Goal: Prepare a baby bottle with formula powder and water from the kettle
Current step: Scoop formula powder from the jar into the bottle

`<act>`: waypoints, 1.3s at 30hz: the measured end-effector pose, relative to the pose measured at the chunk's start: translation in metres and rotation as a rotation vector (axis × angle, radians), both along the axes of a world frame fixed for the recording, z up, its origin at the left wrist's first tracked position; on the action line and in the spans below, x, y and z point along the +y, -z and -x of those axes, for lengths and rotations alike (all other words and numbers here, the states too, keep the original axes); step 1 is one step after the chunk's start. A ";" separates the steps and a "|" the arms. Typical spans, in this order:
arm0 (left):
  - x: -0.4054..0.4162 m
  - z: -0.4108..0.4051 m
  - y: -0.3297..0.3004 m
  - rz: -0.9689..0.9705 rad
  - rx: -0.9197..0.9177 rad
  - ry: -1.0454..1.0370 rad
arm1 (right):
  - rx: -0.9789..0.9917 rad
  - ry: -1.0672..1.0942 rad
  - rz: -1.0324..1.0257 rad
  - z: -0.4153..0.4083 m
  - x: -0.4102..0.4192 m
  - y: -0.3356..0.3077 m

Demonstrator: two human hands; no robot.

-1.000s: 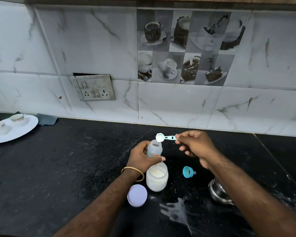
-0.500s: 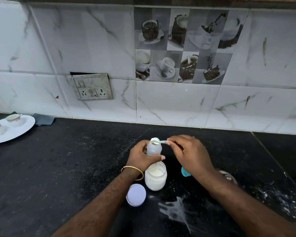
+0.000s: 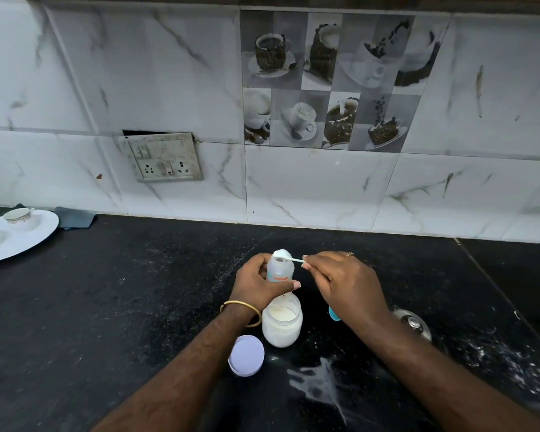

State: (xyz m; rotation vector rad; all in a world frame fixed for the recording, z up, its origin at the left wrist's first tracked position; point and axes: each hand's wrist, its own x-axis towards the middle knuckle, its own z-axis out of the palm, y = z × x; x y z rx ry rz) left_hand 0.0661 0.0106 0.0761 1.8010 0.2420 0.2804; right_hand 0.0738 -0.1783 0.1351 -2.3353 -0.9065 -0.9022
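— How are the hands set?

— The left hand wraps the baby bottle, fingers curled tight round it. The right hand pinches the scoop by its handle, bowl turned over the bottle's mouth.

— And around them?

— The bottle stands mid-counter, toward its front edge, just behind the open formula jar; the lid lies beside it. A white plate sits at the counter's left edge below marble tiles.

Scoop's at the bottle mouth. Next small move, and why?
Probably tip the scoop so the powder drops in: the right hand holds it by the handle, its bowl over the open mouth of the bottle, which the left hand steadies upright.
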 end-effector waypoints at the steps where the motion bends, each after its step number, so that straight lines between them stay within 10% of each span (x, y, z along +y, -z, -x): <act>1: 0.000 0.000 0.000 -0.003 0.002 0.003 | 0.004 -0.004 0.000 -0.001 0.000 0.001; 32: 0.000 0.002 0.002 0.008 0.024 0.009 | 0.064 0.027 0.039 -0.001 -0.003 0.007; 39: 0.001 0.003 -0.001 0.038 0.028 0.016 | 0.927 0.073 -0.657 0.000 0.004 -0.009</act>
